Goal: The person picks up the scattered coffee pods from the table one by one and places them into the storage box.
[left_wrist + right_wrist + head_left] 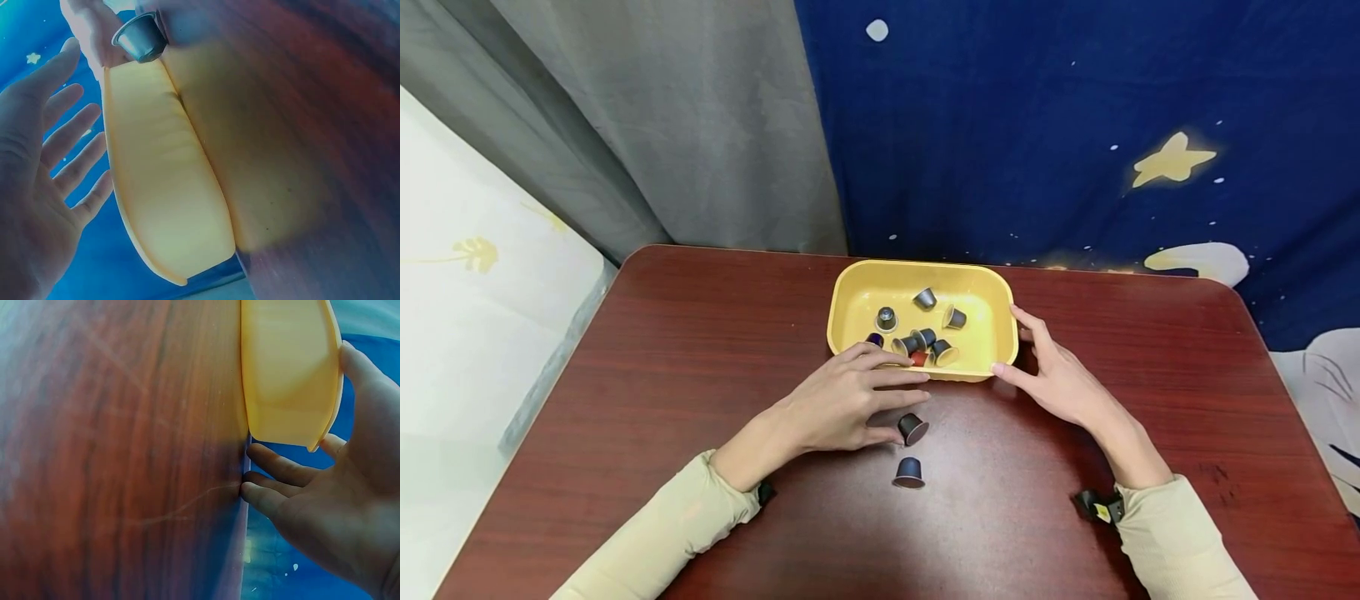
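Note:
My left hand (850, 398) reaches over the front rim of a yellow plastic tub (842, 310), its fingers spread and holding nothing. A dark coffee capsule (913, 428) lies tilted on the table right by the left thumb tip. Nearer to me stands a dark blue coffee capsule (909, 473). Inside the tub lie several capsules, among them a silver-grey one (925, 298) and a red one (921, 358) partly hidden by my left fingers. My right hand (1060, 379) holds the tub's front right corner between thumb and index finger; its other fingers hang below the rim.
The tub stands near the far edge of a reddish-brown wooden table (715, 333). Behind it hang a grey curtain (722, 125) and a blue curtain (1000, 125) with stars. A dark wrist strap (1097, 507) sits at the right sleeve.

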`<state>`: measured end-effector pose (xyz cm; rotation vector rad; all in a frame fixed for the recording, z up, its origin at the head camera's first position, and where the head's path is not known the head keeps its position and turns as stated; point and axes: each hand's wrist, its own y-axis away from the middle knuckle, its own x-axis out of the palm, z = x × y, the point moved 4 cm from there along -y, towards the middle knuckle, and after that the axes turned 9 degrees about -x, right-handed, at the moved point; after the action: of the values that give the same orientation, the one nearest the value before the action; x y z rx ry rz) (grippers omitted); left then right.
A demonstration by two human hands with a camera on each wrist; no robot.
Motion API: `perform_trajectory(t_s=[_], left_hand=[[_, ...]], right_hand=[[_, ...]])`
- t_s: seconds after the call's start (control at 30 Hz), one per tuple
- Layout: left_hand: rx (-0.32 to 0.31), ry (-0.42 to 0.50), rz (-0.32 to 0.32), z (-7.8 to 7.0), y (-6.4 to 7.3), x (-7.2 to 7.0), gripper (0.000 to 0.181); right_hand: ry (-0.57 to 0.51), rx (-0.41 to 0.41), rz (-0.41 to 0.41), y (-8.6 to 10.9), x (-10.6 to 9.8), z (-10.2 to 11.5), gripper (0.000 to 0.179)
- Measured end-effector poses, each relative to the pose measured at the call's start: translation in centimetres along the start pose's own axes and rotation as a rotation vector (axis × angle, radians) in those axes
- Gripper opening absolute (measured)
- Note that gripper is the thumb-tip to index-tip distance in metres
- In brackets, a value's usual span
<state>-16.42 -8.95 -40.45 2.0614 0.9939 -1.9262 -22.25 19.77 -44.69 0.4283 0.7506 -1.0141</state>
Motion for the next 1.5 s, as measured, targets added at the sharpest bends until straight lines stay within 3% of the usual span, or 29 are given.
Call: perform_trajectory(t_s=[0.47,0.57,0.8,1.1,1.5], left_hand=[[0.076,0.06,0.015,-1.3,0.5,0.3,0.051],[0.087,0.095,0.047,-1.3,0.5,0.5,0.049],[0.107,0.064,0.157,-1.3,0.5,1.4,0.048],[0.088,0.023,0.196,-1.2,0.1,2.1,0.038],[0.055,-0.017,0.231,-1.2,-0.4,2.8,0.038]], right_hand=[[0.011,0.0,0.004,0.0,0.0,0.1,0.091],[0.008,0.001,0.0,0.1,0.0,0.1,0.09],[-0.003,-0.001,0.005,0.1,0.1,-0.1,0.09],[-0.003,-0.003,0.01,0.0,0.0,-0.1,0.091],[-0.013,0.006,0.015,0.0,0.0,-0.2,0.091]])
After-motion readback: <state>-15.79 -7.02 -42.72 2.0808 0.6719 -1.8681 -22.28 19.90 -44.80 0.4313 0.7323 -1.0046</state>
